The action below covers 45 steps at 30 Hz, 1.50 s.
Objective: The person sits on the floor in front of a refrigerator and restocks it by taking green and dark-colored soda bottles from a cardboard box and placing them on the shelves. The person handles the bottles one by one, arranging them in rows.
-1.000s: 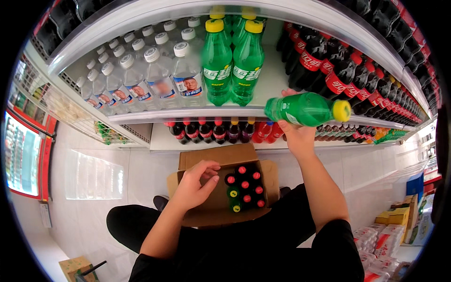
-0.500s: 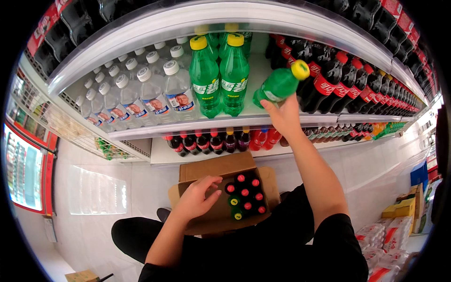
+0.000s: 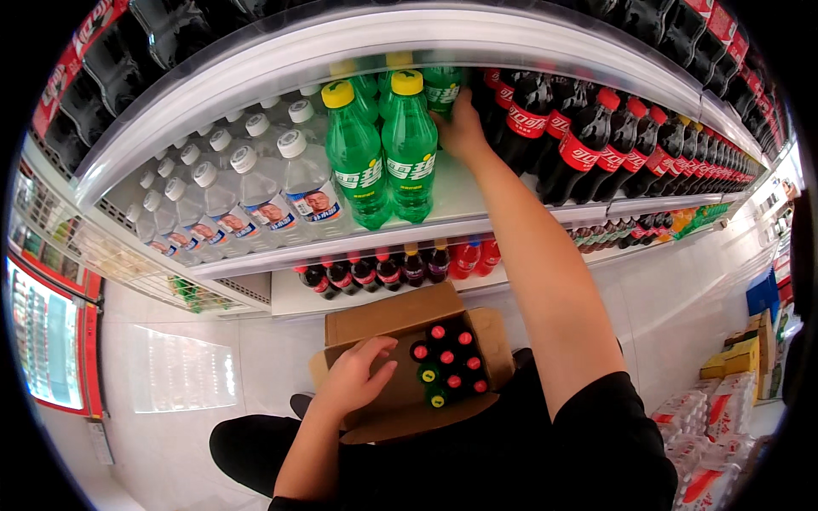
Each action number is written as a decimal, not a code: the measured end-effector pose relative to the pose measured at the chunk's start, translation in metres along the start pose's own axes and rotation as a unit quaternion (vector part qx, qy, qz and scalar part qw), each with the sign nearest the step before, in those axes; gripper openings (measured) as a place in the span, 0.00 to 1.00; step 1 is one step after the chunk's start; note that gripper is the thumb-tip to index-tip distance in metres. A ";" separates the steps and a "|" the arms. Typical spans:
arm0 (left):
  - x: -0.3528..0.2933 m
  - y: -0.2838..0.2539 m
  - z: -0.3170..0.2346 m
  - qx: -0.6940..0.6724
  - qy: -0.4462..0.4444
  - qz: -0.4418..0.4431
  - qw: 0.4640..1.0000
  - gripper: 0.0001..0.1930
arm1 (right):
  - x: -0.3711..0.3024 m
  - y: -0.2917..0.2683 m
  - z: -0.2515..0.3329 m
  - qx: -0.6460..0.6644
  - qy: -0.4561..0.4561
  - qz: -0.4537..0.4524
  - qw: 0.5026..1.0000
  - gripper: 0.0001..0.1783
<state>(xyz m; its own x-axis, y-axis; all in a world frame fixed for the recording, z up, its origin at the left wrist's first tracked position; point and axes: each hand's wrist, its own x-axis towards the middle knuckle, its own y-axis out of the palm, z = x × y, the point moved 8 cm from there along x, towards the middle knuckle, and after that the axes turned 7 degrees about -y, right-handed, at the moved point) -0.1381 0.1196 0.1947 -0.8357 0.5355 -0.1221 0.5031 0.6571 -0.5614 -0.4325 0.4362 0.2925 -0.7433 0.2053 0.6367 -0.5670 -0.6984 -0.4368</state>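
My right hand (image 3: pixel 462 128) reaches deep into the shelf, its fingers wrapped round a green soda bottle (image 3: pixel 442 88). That bottle stands at the back of the green row, its cap hidden by the shelf above. Two green soda bottles with yellow caps (image 3: pixel 360 162) stand at the front of the row, left of my wrist. Over the left part of an open cardboard box (image 3: pixel 388 317), my left hand (image 3: pixel 362 375) hovers with fingers apart and nothing in it. Several dark bottles with red caps (image 3: pixel 448 358) and two with yellow-green caps (image 3: pixel 430 375) stand in the box's right part.
Clear water bottles (image 3: pixel 264 200) fill the shelf on the left, dark cola bottles (image 3: pixel 588 140) on the right. The upper shelf edge (image 3: pixel 409 38) overhangs my right hand. Small bottles (image 3: pixel 366 271) line the bottom shelf. Shrink-wrapped packs (image 3: pixel 711 434) are stacked at lower right.
My right hand has carried the green bottle from the shelf's front, where it was tilted, to the back left, now upright. My left hand has barely moved.
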 end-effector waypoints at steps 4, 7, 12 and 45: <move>0.000 0.002 0.002 0.004 -0.018 0.017 1.000 0.17 | 0.020 0.016 -0.022 0.006 0.005 0.003 1.000 0.42; 0.000 0.001 0.006 -0.007 -0.006 0.013 1.000 0.17 | 0.024 0.023 -0.021 0.007 0.020 -0.007 1.000 0.41; -0.003 -0.003 0.016 -0.021 -0.007 0.006 1.000 0.18 | 0.025 0.030 -0.002 0.015 0.058 0.013 0.998 0.41; 0.001 0.101 0.074 0.094 -0.115 0.095 0.984 0.19 | -0.344 -0.046 0.066 -0.186 0.079 0.603 0.772 0.18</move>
<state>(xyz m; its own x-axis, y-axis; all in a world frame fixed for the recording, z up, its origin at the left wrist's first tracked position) -0.1047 0.1474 0.0776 -0.7684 0.4915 -0.4098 0.6243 0.4354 -0.6486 -0.1273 0.3519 0.1356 -0.8280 -0.3378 -0.4474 0.5293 -0.2078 -0.8226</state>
